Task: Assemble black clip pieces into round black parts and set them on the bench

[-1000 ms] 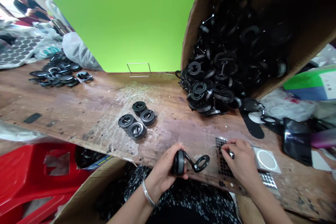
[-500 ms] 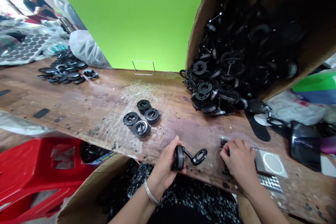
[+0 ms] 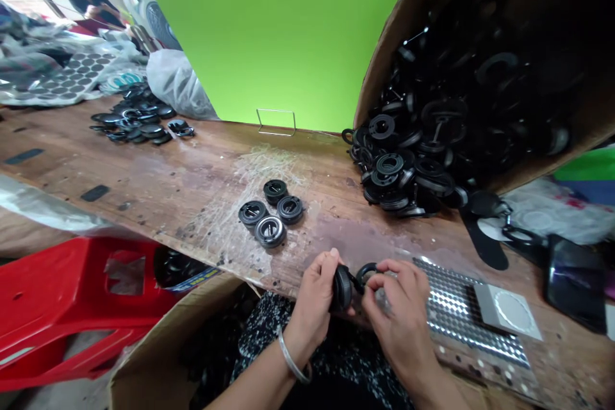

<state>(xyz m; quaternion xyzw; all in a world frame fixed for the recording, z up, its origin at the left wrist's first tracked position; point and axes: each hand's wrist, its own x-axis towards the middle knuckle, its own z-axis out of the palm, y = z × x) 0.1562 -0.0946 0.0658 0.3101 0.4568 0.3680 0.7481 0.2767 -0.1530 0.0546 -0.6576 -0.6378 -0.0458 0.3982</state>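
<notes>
My left hand (image 3: 314,301) is closed around the thick black base of a round folding ring stand (image 3: 341,288), held upright on edge above the table's front edge. The stand's hinged arm and open ring (image 3: 366,271) point right. My right hand (image 3: 401,307) is pinched at the joint beside that ring; whatever lies between its fingertips is hidden. To the right lies a shiny, dimpled silver sheet (image 3: 449,298). A small grey block with a pale ring on top (image 3: 512,311) sits on it. Several folded black stands (image 3: 270,231) form a cluster left of my hands.
A tipped cardboard box (image 3: 384,45) spills black stands (image 3: 398,173) at the right. A green board (image 3: 273,32) stands behind. More black parts (image 3: 134,118) lie back left. A black phone-like slab (image 3: 574,282) lies far right; a red stool (image 3: 67,295) stands below left.
My right hand has left the silver sheet and moved left to the stand's ring joint. My left hand still grips the base. The view has shifted slightly.
</notes>
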